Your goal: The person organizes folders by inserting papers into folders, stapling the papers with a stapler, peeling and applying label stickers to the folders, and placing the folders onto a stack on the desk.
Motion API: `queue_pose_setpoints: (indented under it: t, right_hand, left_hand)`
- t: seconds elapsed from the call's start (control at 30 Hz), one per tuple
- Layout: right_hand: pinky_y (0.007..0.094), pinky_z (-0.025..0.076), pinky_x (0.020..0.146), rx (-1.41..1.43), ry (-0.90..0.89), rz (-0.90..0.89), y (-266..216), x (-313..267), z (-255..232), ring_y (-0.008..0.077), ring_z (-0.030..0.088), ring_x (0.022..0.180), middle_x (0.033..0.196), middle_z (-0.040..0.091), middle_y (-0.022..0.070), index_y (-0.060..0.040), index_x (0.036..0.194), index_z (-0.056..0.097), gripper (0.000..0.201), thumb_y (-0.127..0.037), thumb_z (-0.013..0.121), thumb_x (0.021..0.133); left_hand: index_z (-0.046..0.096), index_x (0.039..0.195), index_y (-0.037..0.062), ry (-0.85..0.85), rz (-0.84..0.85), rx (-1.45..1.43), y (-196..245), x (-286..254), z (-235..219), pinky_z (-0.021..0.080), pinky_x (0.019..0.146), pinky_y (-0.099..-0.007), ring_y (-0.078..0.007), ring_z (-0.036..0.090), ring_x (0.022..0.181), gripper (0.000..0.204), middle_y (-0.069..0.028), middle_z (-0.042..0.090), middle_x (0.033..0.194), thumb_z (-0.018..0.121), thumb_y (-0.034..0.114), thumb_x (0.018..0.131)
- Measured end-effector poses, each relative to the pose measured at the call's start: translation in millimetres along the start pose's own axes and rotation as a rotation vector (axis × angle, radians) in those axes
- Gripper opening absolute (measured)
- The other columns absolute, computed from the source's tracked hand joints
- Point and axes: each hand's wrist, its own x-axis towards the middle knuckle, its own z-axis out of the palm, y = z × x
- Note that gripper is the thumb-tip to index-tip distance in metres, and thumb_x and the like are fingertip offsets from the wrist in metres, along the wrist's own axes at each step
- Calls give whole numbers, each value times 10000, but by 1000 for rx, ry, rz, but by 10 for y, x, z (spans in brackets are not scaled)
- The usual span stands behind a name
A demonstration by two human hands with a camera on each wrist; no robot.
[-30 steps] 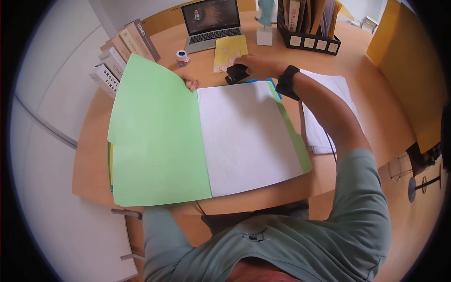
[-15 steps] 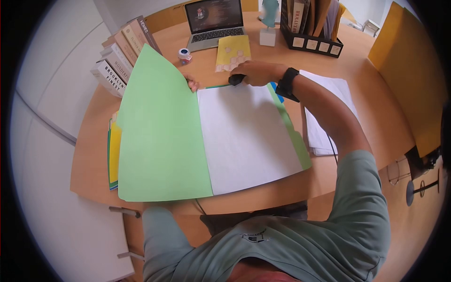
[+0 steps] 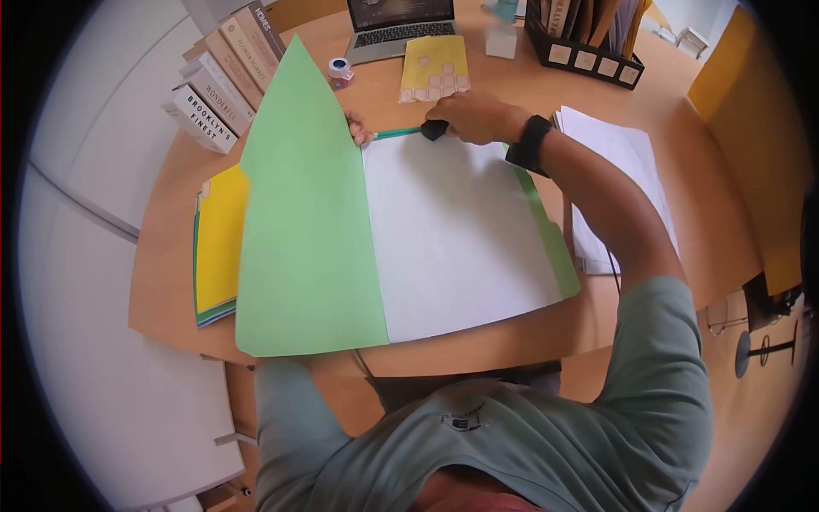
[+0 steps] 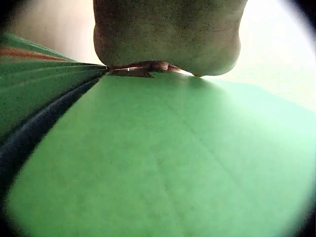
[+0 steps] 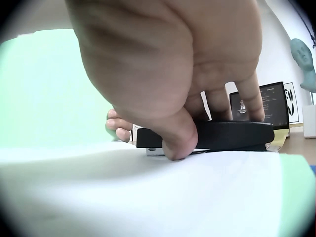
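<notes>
A green folder [image 3: 300, 247] lies spread in front of me, its left cover raised, with white paper [image 3: 461, 239] on its right side. At the top of that cover, close to the fold, my left hand [image 3: 358, 128] grips the edge; most of the hand is hidden behind the cover. My right hand [image 3: 482, 118] holds a black hole punch [image 3: 433, 130] at the paper's top edge. In the right wrist view, the thumb is at the near side of the punch [image 5: 232, 135] and the fingers come down on its far side.
More folders, one yellow [image 3: 220, 243], stick out under the green cover. Books [image 3: 200, 119] stand at the left, with a tape roll [image 3: 339, 70] nearby. A laptop [image 3: 401, 34], a yellow envelope [image 3: 437, 64] and a black organizer [image 3: 589, 58] are farther back. Loose paper [image 3: 623, 188] lies at the right.
The hole punch, upright beyond the folder a second ago, has come down onto the paper's top edge with my right hand. The raised green cover has shifted right, showing more of the yellow folder.
</notes>
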Motion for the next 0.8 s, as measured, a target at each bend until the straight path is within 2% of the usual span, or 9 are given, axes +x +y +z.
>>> queue_pose_setpoints:
  t: [0.1,0.3,0.47,0.53,0.57,0.6,0.67,0.77,0.8]
  right_hand:
    - [436,482,844,42,-30,-7,13,-23,-101,343,619,994,1021,665,172,-79,1156,629,361,-38,631,797]
    - [440,496,827,-51,143,64,151,-37,-103,358,637,947,979,681,146,-62,1118,634,300,-79,628,818]
    - [445,538,779,-131,173,352,281,-247,-493,358,667,923,950,699,169,-52,1008,675,230,-176,582,838]
    - [437,543,787,-77,212,470,294,-391,-609,361,665,938,965,696,182,-33,973,683,227,-189,588,838]
    - [441,543,805,-68,193,526,650,-369,-424,384,659,943,978,688,213,-24,941,697,238,-206,607,816]
    - [446,542,809,-43,166,558,740,-375,-363,391,658,946,982,685,222,-20,936,699,242,-203,611,806]
    - [455,540,818,8,111,622,780,-395,-365,406,654,954,990,680,239,-13,927,704,249,-198,619,786]
    - [468,539,824,-43,58,593,908,-451,-287,423,655,947,1000,669,270,12,925,699,260,-171,610,762]
    - [473,539,821,-76,38,571,959,-446,-251,427,655,942,998,669,272,16,930,695,265,-168,607,761]
  left_hand:
    - [539,1260,1,1,-24,19,1,-4,8,404,944,-373,-224,544,913,434,-83,592,976,501,318,966]
    - [561,1211,7,75,-40,101,66,-7,87,426,891,-358,-207,555,873,381,-71,595,935,508,292,964]
    - [583,1162,13,336,-135,256,159,-40,338,446,839,-342,-190,564,833,329,-59,598,894,516,265,962]
    - [591,1143,16,640,-218,625,108,-48,527,455,818,-336,-183,568,817,309,-54,599,878,518,255,961]
    - [602,876,-17,762,-30,1405,-24,200,908,466,666,-310,-150,553,735,279,-42,578,791,440,191,967]
    - [610,901,-35,894,-95,1111,-83,200,838,471,695,-310,-161,570,762,275,-70,602,809,450,183,949]
    - [631,970,-20,1081,-260,1091,-118,276,989,486,734,-301,-187,616,823,278,-113,651,873,507,222,909]
    - [626,1070,18,995,-542,1372,-99,167,917,503,800,-335,-258,659,918,344,-164,682,979,571,281,856]
    - [616,1090,12,993,-581,1446,-122,122,897,509,781,-335,-241,662,873,365,-153,680,939,586,285,849]
